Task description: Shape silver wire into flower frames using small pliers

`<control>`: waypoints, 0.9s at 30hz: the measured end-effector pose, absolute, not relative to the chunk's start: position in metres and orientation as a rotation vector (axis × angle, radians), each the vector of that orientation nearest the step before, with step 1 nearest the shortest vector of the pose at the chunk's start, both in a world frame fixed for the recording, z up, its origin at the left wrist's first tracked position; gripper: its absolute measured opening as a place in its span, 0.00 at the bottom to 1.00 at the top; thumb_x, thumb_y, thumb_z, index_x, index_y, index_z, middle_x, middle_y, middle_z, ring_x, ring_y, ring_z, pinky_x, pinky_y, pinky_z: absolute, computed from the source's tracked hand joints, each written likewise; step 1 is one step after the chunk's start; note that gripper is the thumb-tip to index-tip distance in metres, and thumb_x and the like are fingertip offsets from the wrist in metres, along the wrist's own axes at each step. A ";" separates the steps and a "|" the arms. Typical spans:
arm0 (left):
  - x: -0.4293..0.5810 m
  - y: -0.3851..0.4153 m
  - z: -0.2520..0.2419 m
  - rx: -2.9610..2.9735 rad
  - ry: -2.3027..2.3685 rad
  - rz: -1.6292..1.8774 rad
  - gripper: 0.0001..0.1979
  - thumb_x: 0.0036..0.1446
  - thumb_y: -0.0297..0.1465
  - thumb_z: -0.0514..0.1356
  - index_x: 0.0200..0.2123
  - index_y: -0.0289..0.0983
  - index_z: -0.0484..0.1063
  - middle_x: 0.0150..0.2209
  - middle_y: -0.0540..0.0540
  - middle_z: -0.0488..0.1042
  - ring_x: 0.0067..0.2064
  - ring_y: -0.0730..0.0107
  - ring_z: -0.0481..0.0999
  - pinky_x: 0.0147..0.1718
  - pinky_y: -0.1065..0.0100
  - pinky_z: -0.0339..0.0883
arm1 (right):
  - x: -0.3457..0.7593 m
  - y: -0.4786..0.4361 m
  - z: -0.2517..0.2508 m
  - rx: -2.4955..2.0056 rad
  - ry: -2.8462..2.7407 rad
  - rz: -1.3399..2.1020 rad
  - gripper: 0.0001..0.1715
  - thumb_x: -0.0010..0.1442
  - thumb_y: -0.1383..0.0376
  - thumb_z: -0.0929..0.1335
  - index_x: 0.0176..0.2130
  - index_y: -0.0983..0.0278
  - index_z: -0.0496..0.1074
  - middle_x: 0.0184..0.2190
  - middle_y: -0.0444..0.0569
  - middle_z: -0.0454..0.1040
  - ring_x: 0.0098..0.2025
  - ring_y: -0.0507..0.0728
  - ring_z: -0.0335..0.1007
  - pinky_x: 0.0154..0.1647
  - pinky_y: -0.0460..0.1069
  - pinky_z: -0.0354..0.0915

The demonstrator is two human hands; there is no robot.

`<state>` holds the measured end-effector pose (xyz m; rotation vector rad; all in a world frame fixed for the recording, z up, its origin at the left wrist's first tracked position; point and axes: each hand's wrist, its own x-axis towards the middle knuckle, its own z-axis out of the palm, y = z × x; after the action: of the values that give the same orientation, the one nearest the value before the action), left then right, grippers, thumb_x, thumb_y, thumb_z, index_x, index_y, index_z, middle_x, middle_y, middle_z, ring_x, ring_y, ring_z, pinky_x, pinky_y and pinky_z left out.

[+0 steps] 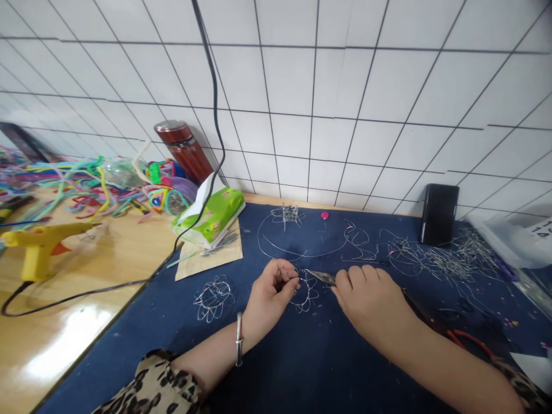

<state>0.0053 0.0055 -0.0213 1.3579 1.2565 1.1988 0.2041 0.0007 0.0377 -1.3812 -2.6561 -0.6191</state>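
My left hand (271, 293) pinches the edge of a small looped wire flower (305, 292) lying on the blue mat (181, 339). A silver bangle sits on that wrist. My right hand (370, 300) is closed round a pair of pliers (322, 277), whose tip touches the wire flower from the right. A second finished wire flower (213, 296) lies on the mat to the left of my left hand. Loose loops of thin wire (288, 236) lie on the mat behind both hands.
A heap of cut wire pieces (452, 259) and a black phone (439, 214) leaning on the tiled wall are at the right. A green tissue pack (213, 217), red flask (186, 150), coloured pipe cleaners (86, 184) and a yellow glue gun (38, 244) with its black cable sit left.
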 end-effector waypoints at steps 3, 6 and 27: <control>0.005 0.006 -0.021 1.369 1.267 1.193 0.06 0.53 0.27 0.57 0.35 0.38 0.63 0.30 0.50 0.68 0.32 0.73 0.72 0.33 0.69 0.66 | 0.203 -0.003 0.042 -1.349 -2.659 -0.642 0.09 0.59 0.66 0.59 0.33 0.66 0.68 0.23 0.49 0.64 0.27 0.54 0.56 0.27 0.50 0.46; 0.006 0.007 -0.024 1.366 1.280 1.198 0.07 0.53 0.27 0.58 0.36 0.37 0.63 0.31 0.50 0.69 0.32 0.73 0.72 0.34 0.69 0.67 | 0.204 -0.006 0.045 -1.353 -2.666 -0.649 0.09 0.59 0.66 0.60 0.32 0.66 0.67 0.23 0.49 0.64 0.27 0.54 0.56 0.27 0.50 0.46; 0.004 0.013 -0.033 1.168 1.153 1.187 0.13 0.49 0.24 0.60 0.39 0.37 0.62 0.38 0.46 0.72 0.38 0.72 0.73 0.41 0.66 0.67 | 0.204 -0.009 0.043 -1.490 -2.674 -0.603 0.12 0.61 0.62 0.59 0.29 0.62 0.65 0.23 0.48 0.64 0.27 0.55 0.58 0.28 0.51 0.44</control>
<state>0.0039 0.0133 -0.0327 1.1685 1.1532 1.1874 0.2038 -0.0091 0.0426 -1.4895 -2.6735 -0.6030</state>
